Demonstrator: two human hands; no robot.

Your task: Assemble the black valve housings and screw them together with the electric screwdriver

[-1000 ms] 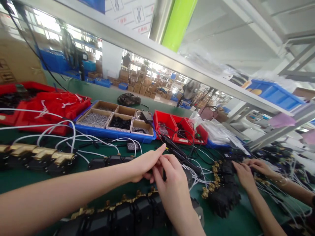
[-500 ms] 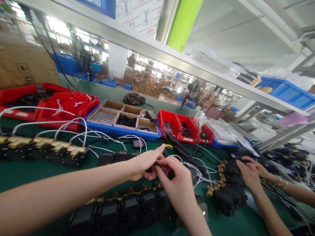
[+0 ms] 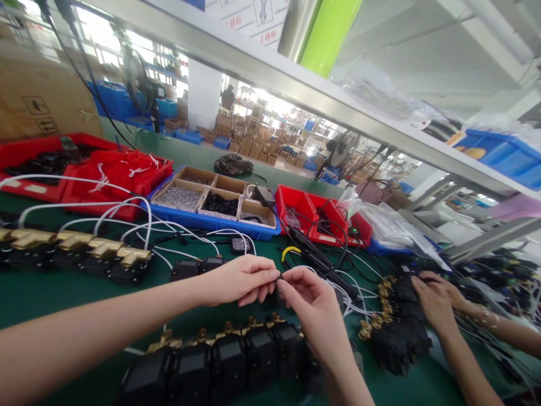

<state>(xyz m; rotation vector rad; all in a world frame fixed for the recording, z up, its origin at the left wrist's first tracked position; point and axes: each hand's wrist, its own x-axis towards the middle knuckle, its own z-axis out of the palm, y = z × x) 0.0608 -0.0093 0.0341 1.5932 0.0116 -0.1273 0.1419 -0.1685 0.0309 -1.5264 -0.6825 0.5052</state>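
Observation:
My left hand (image 3: 245, 280) and my right hand (image 3: 309, 293) meet above the bench, fingertips pinched together on a small black part (image 3: 279, 278). Its kind is too small to make out. Below them stands a row of black boxes with brass fittings (image 3: 228, 358), partly covered by my right forearm. Behind my left wrist lie more black boxes (image 3: 186, 269) with white cables. A yellow-handled tool (image 3: 291, 250) rests just beyond my fingers, near a black stick-shaped tool (image 3: 325, 265) with a cord.
A blue tray (image 3: 211, 221) with cardboard compartments of small parts stands behind. Red bins (image 3: 296, 197) flank it, and another row of brass-fitted boxes (image 3: 101, 254) sits at left. At right, another person's hands (image 3: 435, 299) touch black boxes. A shelf (image 3: 253, 62) crosses overhead.
My hands have drawn slightly apart, and the small black part now shows between the fingertips. My left fingers went from overlapping the right ones to a pinch. The view shifted slightly.

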